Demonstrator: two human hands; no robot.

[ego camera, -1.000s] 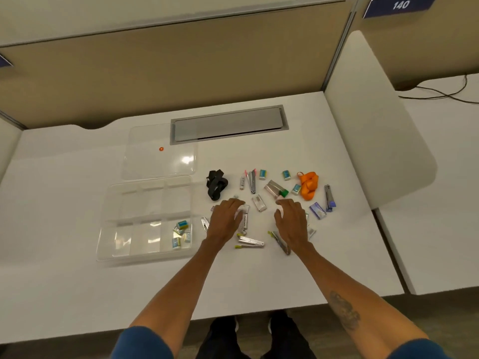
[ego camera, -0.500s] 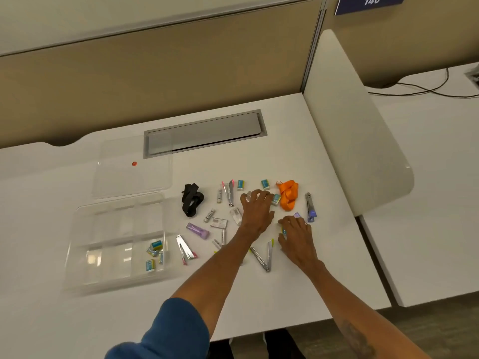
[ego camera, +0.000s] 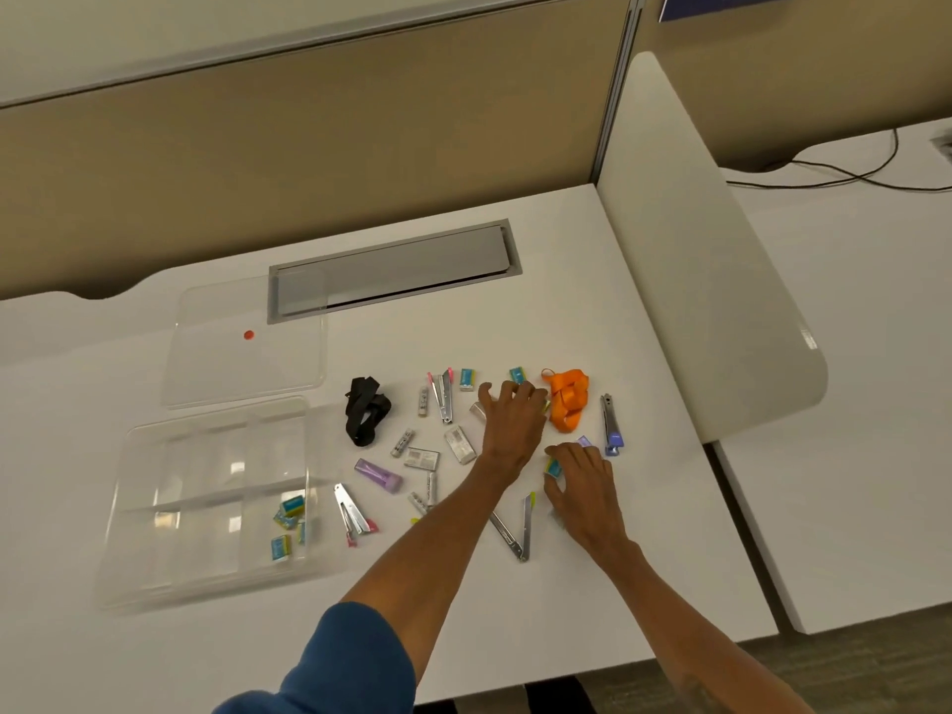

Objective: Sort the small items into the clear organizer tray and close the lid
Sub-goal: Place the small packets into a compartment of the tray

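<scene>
Your left hand (ego camera: 512, 422) is spread flat over a small item; your right hand (ego camera: 582, 481) maybe pinches a blue eraser (ego camera: 554, 467). Grab loosely and it drops before the organizer tray (ego camera: 154, 584) at lower left.

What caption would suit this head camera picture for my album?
Both hands, left hand and right hand, reach among small items scattered beside an open clear organizer tray on a white desk.

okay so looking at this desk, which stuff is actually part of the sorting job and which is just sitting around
Part of the job:
- clear organizer tray, some blue erasers already in it
- its lid, lying open behind it
- loose items: nail clippers, orange strap, black strap, purple case
- left hand and right hand, among them

Just lying about:
- grey cable hatch
- black cables on the next desk
</scene>
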